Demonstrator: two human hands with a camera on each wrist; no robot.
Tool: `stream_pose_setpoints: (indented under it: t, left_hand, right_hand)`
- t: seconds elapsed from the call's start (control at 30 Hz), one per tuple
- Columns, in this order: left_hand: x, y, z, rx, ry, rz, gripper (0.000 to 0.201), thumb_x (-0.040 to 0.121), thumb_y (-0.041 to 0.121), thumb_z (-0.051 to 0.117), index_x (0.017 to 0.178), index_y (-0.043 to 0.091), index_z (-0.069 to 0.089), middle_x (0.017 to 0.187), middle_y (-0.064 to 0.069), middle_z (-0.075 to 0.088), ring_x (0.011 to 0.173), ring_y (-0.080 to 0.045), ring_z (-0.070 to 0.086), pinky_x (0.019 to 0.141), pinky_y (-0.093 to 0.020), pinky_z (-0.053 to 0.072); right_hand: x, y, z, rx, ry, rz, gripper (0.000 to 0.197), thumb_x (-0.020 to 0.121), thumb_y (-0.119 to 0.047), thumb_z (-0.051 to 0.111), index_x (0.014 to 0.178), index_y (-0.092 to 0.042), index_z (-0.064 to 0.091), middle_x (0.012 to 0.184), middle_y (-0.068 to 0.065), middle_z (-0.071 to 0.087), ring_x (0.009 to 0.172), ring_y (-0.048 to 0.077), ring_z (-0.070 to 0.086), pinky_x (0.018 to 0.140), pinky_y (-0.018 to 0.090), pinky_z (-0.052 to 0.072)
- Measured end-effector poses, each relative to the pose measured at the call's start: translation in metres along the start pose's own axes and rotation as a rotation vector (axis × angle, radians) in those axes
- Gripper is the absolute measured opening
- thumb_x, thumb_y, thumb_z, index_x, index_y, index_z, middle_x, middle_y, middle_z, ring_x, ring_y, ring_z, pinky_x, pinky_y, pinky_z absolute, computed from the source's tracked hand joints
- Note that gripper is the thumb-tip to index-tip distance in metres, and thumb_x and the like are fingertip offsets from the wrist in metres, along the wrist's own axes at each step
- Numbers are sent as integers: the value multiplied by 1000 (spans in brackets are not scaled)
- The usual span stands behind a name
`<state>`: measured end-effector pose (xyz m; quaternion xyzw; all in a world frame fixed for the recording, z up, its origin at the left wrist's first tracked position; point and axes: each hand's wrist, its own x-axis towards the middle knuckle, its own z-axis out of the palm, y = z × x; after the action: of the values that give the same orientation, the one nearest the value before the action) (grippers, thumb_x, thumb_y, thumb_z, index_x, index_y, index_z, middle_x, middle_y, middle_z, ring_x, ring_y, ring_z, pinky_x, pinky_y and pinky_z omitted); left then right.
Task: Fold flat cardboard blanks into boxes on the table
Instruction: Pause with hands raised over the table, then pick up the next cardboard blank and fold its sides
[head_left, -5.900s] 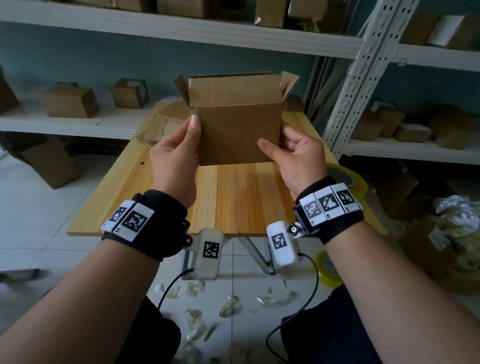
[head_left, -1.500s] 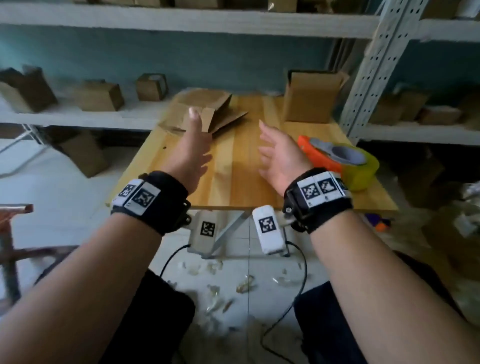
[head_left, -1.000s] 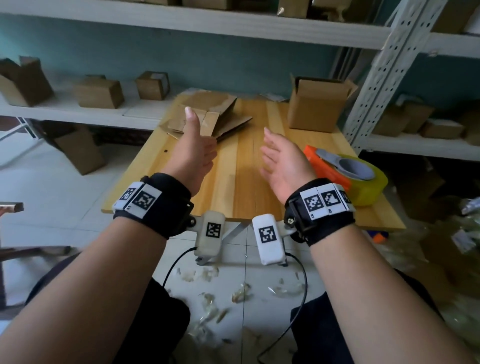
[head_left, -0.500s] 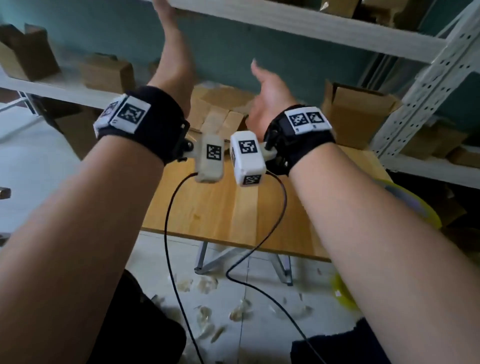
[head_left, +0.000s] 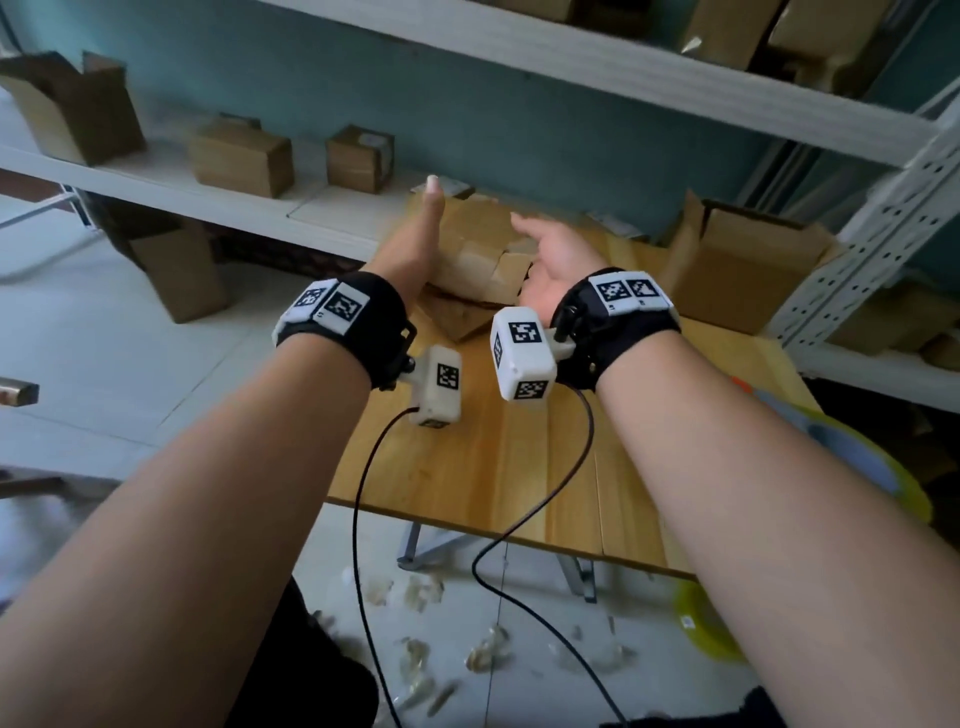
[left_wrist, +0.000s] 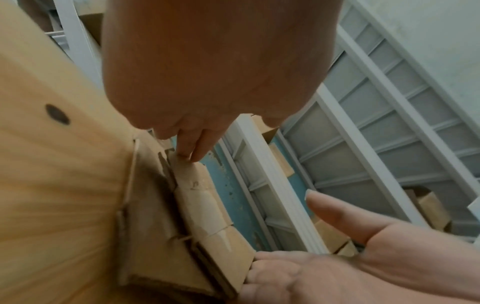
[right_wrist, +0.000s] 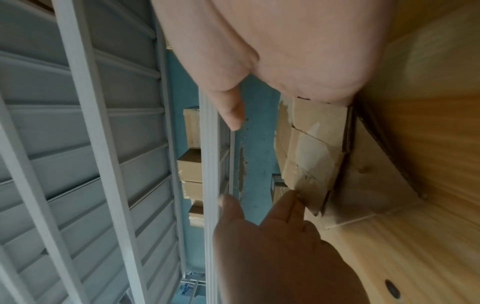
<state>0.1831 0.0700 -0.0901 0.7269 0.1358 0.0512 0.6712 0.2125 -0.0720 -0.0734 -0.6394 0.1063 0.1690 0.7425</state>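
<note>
A stack of flat cardboard blanks (head_left: 457, 317) lies at the far side of the wooden table (head_left: 493, 457). Its top blank (head_left: 478, 265) is paler and tilted up between my hands. My left hand (head_left: 415, 244) has its thumb up and its straight fingers (left_wrist: 192, 148) touching the blank's left end (right_wrist: 311, 148). My right hand (head_left: 550, 254) is at the right end, thumb spread wide, with its fingers (left_wrist: 254, 265) against the blank's edge (left_wrist: 205, 205). A folded open box (head_left: 743, 265) stands at the table's far right.
A yellow tape roll (head_left: 857, 457) lies at the table's right edge. White shelves (head_left: 249, 208) behind and above the table hold several cardboard boxes, and a perforated metal upright (head_left: 872, 218) rises at the right. Scraps litter the floor (head_left: 415, 597) under the table.
Both hands have come down from near the upper shelf onto the two ends of the top blank. Earlier, the folded box left my hands and now stands at the far right.
</note>
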Motion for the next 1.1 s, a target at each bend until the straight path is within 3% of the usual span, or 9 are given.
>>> stream_pose_setpoints:
  t: [0.1, 0.17, 0.27, 0.3, 0.37, 0.57, 0.7, 0.97, 1.1]
  left_hand:
    - [-10, 9, 3, -2, 33, 56, 26, 107, 33, 58, 120, 12, 67, 125, -8, 66, 105, -16, 63, 82, -20, 47]
    - [-19, 7, 6, 28, 25, 94, 16, 105, 7, 56, 115, 11, 68, 107, -5, 68, 83, -6, 58, 59, -8, 47]
    - [-42, -7, 9, 59, 13, 93, 38, 100, 5, 61, 137, 14, 63, 122, -11, 67, 84, -9, 59, 55, -15, 47]
    - [-51, -12, 10, 73, 13, 89, 41, 99, 8, 66, 138, 17, 63, 127, -11, 66, 87, -12, 61, 58, -19, 48]
    - [-66, -21, 11, 111, -9, 75, 43, 96, 14, 74, 137, 22, 64, 132, -7, 65, 104, -18, 64, 67, -23, 48]
    - [-93, -24, 17, 114, -17, 30, 50, 100, 22, 71, 148, 18, 58, 147, -7, 59, 134, -27, 55, 112, -38, 45]
    - [-87, -20, 19, 87, 42, 29, 52, 100, 27, 72, 149, 14, 58, 150, -4, 56, 132, -19, 52, 99, -31, 36]
    - [-64, -20, 31, -43, 85, -17, 37, 96, 24, 76, 128, 9, 66, 104, 6, 63, 91, -8, 55, 93, -32, 42]
    - [-76, -17, 39, -224, 3, -55, 22, 96, 24, 73, 116, 16, 70, 105, 2, 69, 86, -14, 60, 72, -28, 49]
  right_hand:
    - [-32, -11, -4, -50, -23, -34, 25, 104, -28, 62, 111, -4, 61, 99, 22, 76, 80, 30, 77, 63, 33, 62]
    - [-64, -18, -4, -18, -93, -39, 29, 102, -27, 65, 120, -5, 59, 112, 21, 70, 85, 23, 72, 50, 26, 57]
    - [-93, -12, -14, 74, -150, -29, 67, 105, -31, 60, 159, -2, 31, 149, 21, 45, 125, 21, 53, 85, 31, 59]
    - [-100, -6, -20, 74, -154, -23, 72, 106, -33, 58, 162, -3, 25, 159, 25, 35, 143, 27, 42, 110, 37, 47]
    - [-109, 11, -34, 83, -139, -16, 79, 104, -34, 59, 165, -4, 18, 170, 22, 21, 159, 30, 19, 129, 48, 16]
    - [-130, 66, -80, 223, -62, 14, 68, 106, -27, 56, 163, -5, 27, 169, 19, 28, 159, 31, 20, 128, 46, 14]
    - [-134, 83, -95, 313, -96, -4, 67, 104, -26, 57, 161, -4, 29, 168, 19, 31, 157, 30, 25, 126, 42, 22]
    - [-106, 60, -98, 417, -129, -58, 72, 104, -39, 56, 162, -5, 30, 167, 18, 32, 158, 31, 24, 129, 48, 19]
    - [-96, 60, -96, 409, -103, 8, 67, 101, -40, 62, 157, -10, 40, 153, 24, 47, 147, 36, 41, 123, 51, 30]
